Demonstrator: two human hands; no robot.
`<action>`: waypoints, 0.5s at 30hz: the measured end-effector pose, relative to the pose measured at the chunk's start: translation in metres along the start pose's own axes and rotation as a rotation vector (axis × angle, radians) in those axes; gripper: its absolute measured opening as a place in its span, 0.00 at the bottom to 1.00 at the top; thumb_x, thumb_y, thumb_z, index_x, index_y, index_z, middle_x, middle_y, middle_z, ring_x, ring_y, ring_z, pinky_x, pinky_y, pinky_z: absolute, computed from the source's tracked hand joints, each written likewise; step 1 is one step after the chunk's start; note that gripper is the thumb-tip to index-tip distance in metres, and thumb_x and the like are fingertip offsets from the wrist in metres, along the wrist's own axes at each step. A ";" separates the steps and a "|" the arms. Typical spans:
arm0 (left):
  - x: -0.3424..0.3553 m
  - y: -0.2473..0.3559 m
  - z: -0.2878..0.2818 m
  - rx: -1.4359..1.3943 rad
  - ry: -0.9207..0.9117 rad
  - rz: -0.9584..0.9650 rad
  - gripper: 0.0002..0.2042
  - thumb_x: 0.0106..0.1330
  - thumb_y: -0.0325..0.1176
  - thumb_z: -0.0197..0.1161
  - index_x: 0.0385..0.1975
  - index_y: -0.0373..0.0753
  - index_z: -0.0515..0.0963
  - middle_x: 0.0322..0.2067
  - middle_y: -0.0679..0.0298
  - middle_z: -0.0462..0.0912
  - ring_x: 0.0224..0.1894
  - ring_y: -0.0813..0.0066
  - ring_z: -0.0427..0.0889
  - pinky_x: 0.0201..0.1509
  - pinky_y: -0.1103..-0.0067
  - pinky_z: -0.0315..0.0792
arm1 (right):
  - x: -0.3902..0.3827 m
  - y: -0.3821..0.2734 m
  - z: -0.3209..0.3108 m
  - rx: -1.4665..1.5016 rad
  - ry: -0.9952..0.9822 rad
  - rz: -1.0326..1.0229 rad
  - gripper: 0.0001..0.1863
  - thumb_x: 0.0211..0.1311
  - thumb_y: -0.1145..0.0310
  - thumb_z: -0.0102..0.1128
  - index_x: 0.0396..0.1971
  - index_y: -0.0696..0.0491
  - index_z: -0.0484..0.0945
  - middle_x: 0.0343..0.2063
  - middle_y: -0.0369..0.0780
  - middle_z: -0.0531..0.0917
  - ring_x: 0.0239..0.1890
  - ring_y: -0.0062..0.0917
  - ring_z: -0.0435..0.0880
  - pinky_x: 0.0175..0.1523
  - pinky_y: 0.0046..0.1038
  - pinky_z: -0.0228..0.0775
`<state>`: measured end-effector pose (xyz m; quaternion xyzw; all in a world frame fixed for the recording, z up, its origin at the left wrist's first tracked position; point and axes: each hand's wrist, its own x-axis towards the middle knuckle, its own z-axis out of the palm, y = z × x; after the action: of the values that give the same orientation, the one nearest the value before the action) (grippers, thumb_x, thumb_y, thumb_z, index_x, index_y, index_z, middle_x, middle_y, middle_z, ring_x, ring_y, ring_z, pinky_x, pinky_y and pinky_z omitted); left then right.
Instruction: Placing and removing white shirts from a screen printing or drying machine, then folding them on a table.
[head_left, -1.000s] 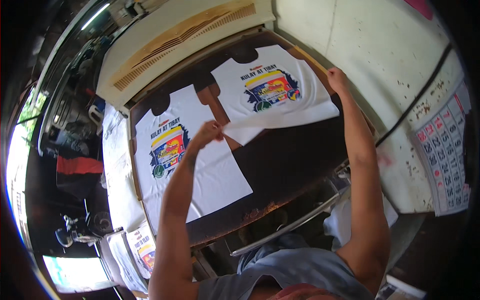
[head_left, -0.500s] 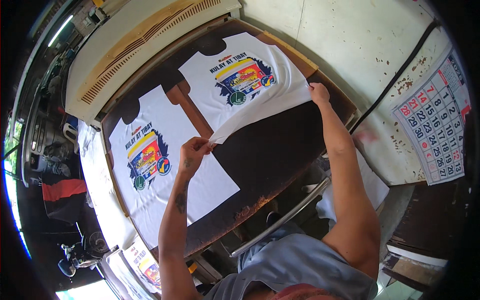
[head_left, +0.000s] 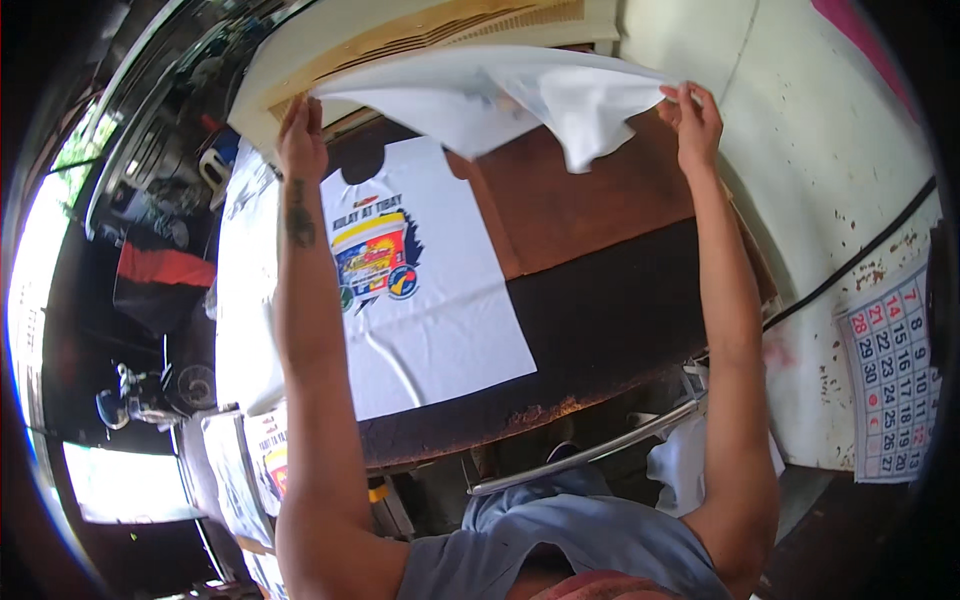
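Note:
A white shirt panel (head_left: 450, 100) hangs in the air above the far side of the dark table (head_left: 620, 290), stretched between my hands. Its far edge bows upward and its loose part folds down, so its print barely shows through. My left hand (head_left: 302, 140) pinches one corner at the upper left. At the upper right, my right hand (head_left: 692, 125) grips the other corner. Below and between my arms, a second white shirt panel (head_left: 450, 300) lies on the table with a colourful paint-bucket print facing up. My left forearm covers part of its left edge.
A cream machine cover with vent slots (head_left: 400, 50) runs along the far side. A curved metal bar (head_left: 600, 447) crosses the near edge. More printed white cloth (head_left: 235, 470) lies at lower left. A wall calendar (head_left: 890, 380) hangs at right.
Both hands have risen and moved farther away, lifting the shirt panel off the table. The brown surface beneath it now shows. The view has shifted, and the other panel stays lying flat.

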<state>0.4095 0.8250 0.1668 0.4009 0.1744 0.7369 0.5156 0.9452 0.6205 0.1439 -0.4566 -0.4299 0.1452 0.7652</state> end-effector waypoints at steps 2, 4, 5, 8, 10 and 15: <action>0.003 0.039 -0.003 0.023 -0.044 -0.028 0.14 0.68 0.21 0.56 0.52 0.23 0.71 0.47 0.51 0.78 0.52 0.64 0.79 0.63 0.76 0.73 | -0.034 -0.006 0.017 0.162 -0.069 0.126 0.17 0.68 0.60 0.58 0.45 0.59 0.74 0.37 0.42 0.83 0.37 0.26 0.84 0.40 0.27 0.79; -0.013 0.072 -0.038 0.032 -0.040 -0.058 0.10 0.67 0.21 0.57 0.45 0.24 0.75 0.44 0.52 0.79 0.49 0.65 0.80 0.59 0.76 0.75 | -0.065 0.003 0.040 0.239 -0.080 0.222 0.18 0.68 0.58 0.59 0.45 0.58 0.74 0.39 0.42 0.82 0.39 0.27 0.84 0.42 0.29 0.80; -0.024 0.084 -0.061 -0.004 -0.035 -0.100 0.08 0.66 0.21 0.59 0.41 0.24 0.77 0.42 0.52 0.80 0.46 0.65 0.82 0.55 0.76 0.78 | -0.080 0.010 0.052 0.304 -0.082 0.331 0.19 0.67 0.57 0.60 0.45 0.58 0.74 0.40 0.43 0.82 0.41 0.28 0.83 0.44 0.30 0.80; -0.062 0.122 -0.165 0.024 0.162 -0.166 0.05 0.64 0.23 0.62 0.34 0.28 0.77 0.36 0.56 0.79 0.43 0.69 0.81 0.51 0.78 0.78 | -0.126 0.021 0.123 0.332 -0.091 0.421 0.19 0.65 0.57 0.61 0.44 0.59 0.75 0.37 0.42 0.80 0.40 0.28 0.84 0.44 0.30 0.81; -0.097 0.124 -0.210 0.154 0.382 -0.217 0.05 0.62 0.24 0.63 0.31 0.28 0.77 0.32 0.59 0.79 0.39 0.72 0.80 0.46 0.80 0.78 | -0.156 0.035 0.147 0.218 -0.101 0.415 0.14 0.64 0.63 0.63 0.40 0.60 0.77 0.34 0.39 0.80 0.37 0.23 0.83 0.41 0.27 0.81; -0.219 0.154 -0.309 0.528 0.546 -0.379 0.10 0.59 0.22 0.66 0.38 0.24 0.80 0.36 0.53 0.83 0.36 0.67 0.84 0.43 0.79 0.81 | -0.246 0.074 0.178 -0.057 -0.164 0.455 0.08 0.63 0.72 0.60 0.37 0.61 0.79 0.33 0.37 0.81 0.33 0.19 0.81 0.37 0.24 0.80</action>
<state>0.1080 0.6141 -0.0112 0.2700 0.5581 0.6382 0.4565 0.6723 0.6117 -0.0086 -0.5497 -0.3806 0.3380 0.6624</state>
